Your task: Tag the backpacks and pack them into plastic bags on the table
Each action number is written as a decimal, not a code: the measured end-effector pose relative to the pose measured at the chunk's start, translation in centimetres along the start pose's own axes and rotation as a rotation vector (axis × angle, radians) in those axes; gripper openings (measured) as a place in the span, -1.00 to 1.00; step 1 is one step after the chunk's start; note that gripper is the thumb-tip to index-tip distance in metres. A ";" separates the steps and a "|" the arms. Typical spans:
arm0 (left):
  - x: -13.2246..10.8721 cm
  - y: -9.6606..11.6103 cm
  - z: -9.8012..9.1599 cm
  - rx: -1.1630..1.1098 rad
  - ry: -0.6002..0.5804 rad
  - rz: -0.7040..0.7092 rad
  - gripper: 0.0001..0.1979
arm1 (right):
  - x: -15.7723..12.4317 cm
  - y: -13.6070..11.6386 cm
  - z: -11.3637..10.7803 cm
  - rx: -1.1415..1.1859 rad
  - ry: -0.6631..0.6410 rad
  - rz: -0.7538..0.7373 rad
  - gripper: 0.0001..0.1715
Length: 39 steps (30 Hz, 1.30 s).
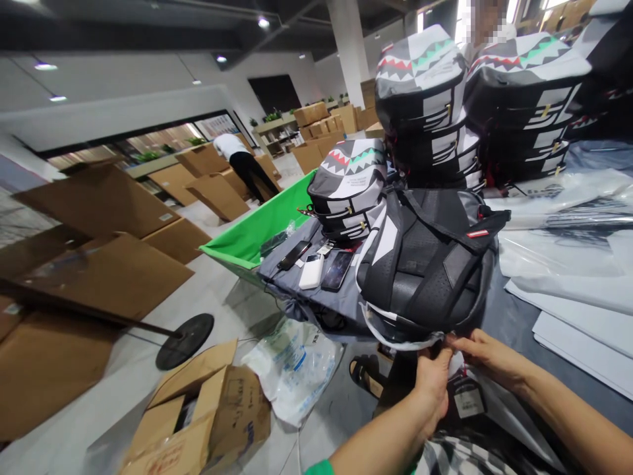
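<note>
As yr left hand (434, 382) & right hand (487, 356) both pinch the bottom hem of the backpack (430, 264), lying straps-up at the table (502, 313) edge, a hard tug could drag it off.

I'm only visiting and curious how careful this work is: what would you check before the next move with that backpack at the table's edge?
1. Left hand and right hand meet at the backpack's lower edge: ok.
2. Backpack rests on the table, straps up: ok.
3. Hang tag in view just below the hands: ok.
4. Phones lie beside the backpack, clear of the hands: ok.
5. What exactly the hands pinch there: cannot tell.
</note>
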State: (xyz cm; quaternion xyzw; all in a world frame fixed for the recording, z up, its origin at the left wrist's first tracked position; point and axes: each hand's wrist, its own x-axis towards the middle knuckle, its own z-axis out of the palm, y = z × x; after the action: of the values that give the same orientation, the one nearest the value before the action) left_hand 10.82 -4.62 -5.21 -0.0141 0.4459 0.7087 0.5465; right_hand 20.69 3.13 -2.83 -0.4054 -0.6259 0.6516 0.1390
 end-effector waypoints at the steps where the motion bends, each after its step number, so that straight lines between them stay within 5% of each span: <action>1: -0.3 0.2 -0.1 0.001 -0.054 -0.019 -0.46 | 0.2 0.1 -0.3 0.023 -0.034 -0.013 -0.28; 4: -1.6 1.0 -1.6 0.033 -0.267 -0.019 -0.41 | 0.3 0.0 -1.4 -0.057 -0.064 -0.067 -0.28; 6: -2.7 1.8 -3.5 0.143 -0.328 0.062 -0.40 | -0.4 -0.2 -2.0 -0.250 0.070 -0.163 -0.27; 10: -4.2 4.3 -7.5 0.742 -0.358 0.516 -0.73 | -2.6 -0.4 -0.2 -0.691 0.549 -0.547 -0.40; 13: -3.7 5.8 -8.5 1.063 -0.474 0.814 -0.70 | -3.0 -0.7 2.6 -1.113 0.709 -0.808 -0.61; 17: -1.1 5.9 -8.3 1.209 -0.465 0.991 -0.61 | -2.2 -1.1 4.1 -1.370 0.784 -0.845 -0.63; 22: 1.4 4.8 -8.4 1.414 -0.388 1.671 -0.63 | -2.1 -1.3 3.5 -1.293 0.788 -0.931 -0.60; 24: 1.7 4.5 -8.2 1.452 -0.317 1.812 -0.66 | -2.0 -1.4 3.7 -1.307 0.845 -0.942 -0.57; 31: 1.7 5.4 -6.4 1.663 -0.270 1.604 -0.84 | -1.1 -1.1 4.5 -1.275 1.040 -0.902 -0.52; 34: 1.8 6.1 -6.0 1.743 -0.282 1.500 -0.82 | -1.8 -0.2 4.6 -1.229 0.883 -1.050 -0.74; 39: 2.0 7.8 -6.1 1.876 -0.477 1.365 -0.93 | -2.1 1.3 5.5 -1.236 0.709 -1.139 -0.59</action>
State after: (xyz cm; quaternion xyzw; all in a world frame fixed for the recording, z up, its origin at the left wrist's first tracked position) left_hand 1.08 -7.09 -5.08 0.7658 0.5936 0.2344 -0.0788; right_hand 18.59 -2.47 -3.90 -0.2139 -0.8896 -0.1297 0.3822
